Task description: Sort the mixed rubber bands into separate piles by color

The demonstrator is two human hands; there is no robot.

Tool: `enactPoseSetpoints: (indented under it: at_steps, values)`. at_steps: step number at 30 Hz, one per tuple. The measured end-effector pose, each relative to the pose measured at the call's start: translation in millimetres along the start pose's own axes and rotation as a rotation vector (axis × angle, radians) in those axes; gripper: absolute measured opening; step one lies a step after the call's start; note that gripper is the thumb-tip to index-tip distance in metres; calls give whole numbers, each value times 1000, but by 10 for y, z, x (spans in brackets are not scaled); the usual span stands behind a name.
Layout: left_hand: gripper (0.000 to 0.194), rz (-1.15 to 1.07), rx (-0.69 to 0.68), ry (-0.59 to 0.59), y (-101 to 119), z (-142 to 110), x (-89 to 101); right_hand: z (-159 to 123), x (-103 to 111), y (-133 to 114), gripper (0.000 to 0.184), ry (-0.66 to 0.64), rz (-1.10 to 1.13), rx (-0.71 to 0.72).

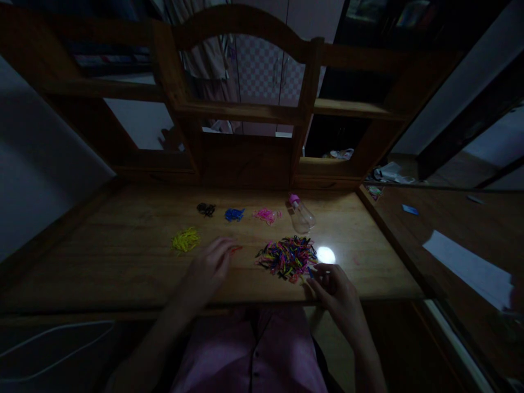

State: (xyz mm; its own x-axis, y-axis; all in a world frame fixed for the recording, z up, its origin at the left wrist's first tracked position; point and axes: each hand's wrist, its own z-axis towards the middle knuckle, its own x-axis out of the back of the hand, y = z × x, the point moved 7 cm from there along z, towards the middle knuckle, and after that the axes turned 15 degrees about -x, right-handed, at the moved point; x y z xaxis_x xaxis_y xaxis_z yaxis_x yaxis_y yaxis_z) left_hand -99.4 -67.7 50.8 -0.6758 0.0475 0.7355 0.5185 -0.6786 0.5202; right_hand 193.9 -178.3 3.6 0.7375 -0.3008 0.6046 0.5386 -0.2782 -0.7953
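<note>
Just left of the right hand's fingers lies the mixed pile, a loose tangle of thin, loop-like strands in black, blue, pink and yellow. Those fingers are nearly together at a dark blue piece on its edge; whether they grip it, I cannot tell. The left hand's fingers curve loosely, blurred, and their hold is unclear; red pieces show at their tips. Beyond them on the surface sits a bright yellow heap.
</note>
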Motion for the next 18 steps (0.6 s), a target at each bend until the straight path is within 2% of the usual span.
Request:
enactPoseSetpoints:
  at_steps: [2,5,8,11,14,18]
  values:
    - [28,-87,52,42,174,-141,-136,8,3,-15,28,22,18,-23]
    - [25,-219,136,78,301,-243,-397,39,15,-51,24,72,44,-37]
    - [20,-368,201,93,291,-254,-596,90,25,-95,22,112,46,-21]
    - [19,-605,316,27,185,-288,-748,142,28,-123,20,137,11,-11]
    - [21,-759,391,-33,109,-342,-799,172,31,-146,18,149,-17,-9]
    - [22,-790,417,-64,97,-369,-782,170,60,-180,17,168,-27,-22]
